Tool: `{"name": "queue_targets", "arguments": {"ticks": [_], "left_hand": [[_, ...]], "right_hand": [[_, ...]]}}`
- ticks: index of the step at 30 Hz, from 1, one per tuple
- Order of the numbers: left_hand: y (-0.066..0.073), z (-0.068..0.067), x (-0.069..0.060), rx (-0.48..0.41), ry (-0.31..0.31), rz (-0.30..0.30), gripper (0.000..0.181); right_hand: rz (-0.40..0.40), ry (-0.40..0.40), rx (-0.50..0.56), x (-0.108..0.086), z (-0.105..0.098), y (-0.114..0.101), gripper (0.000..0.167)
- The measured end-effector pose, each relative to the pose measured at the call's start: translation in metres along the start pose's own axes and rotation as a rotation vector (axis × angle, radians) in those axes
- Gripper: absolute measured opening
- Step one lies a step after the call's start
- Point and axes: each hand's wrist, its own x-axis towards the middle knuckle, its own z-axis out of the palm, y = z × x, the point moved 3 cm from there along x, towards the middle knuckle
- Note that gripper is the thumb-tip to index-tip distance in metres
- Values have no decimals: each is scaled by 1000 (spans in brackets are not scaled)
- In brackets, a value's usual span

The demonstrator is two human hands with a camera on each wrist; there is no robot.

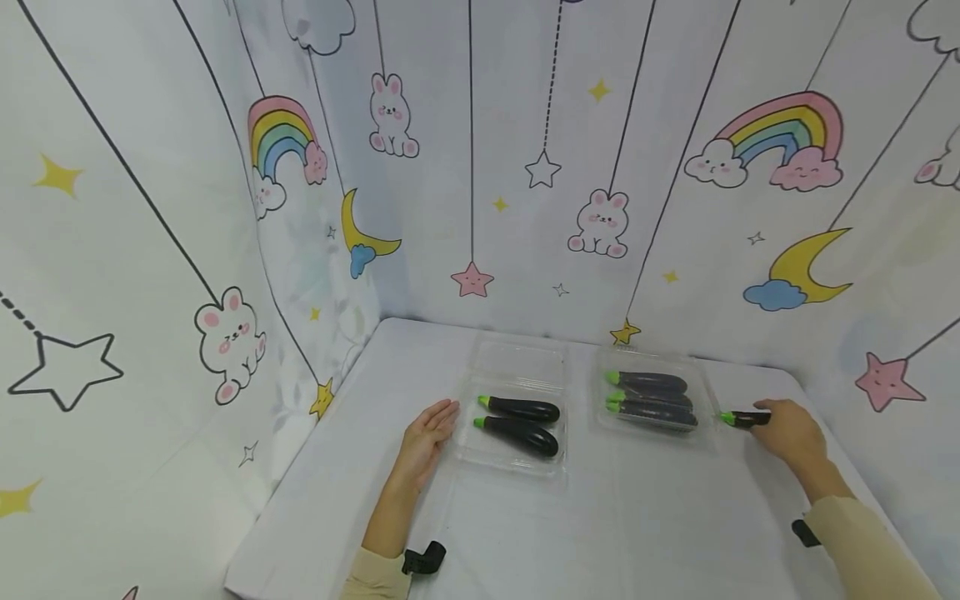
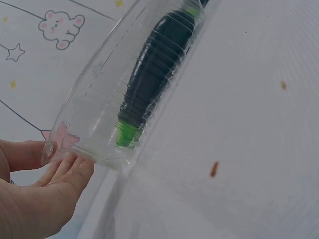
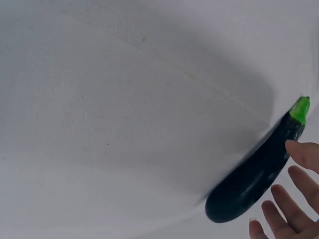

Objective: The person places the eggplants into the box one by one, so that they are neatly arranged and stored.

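Observation:
An eggplant (image 3: pixel 254 169) with a bright green stem lies on the white table at the right. My right hand (image 1: pixel 791 433) is over it, its thumb (image 3: pixel 303 153) at the eggplant's side and the fingers spread, mostly straight, along it. A clear plastic box (image 1: pixel 517 462) with its lid (image 1: pixel 521 358) folded back holds two dark eggplants (image 1: pixel 517 435). At its left edge is my left hand (image 1: pixel 423 446), with extended fingers (image 2: pixel 75 172) touching the box's corner.
Right of the open box stands a second clear plastic box (image 1: pixel 705 433) with several eggplants (image 1: pixel 648 412) inside. Both boxes rest on a white-covered table (image 1: pixel 600 533). A patterned curtain (image 1: pixel 525 100) hangs behind and at the sides.

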Motion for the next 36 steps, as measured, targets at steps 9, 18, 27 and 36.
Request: {"name": "queue_targets", "arguments": {"ticks": [9, 18, 27, 36], "left_hand": [[-1, -2, 0, 8, 3, -5, 56], [-1, -1, -1, 8, 11, -14, 56], [-1, -1, -1, -1, 10, -14, 55], [-1, -1, -2, -1, 9, -13, 55]], "right_hand": [[-9, 20, -63, 1, 8, 12, 41], [11, 58, -134, -5, 13, 24, 36], [21, 83, -109, -9, 9, 24, 38], [54, 112, -90, -12, 6, 27, 41]]}}
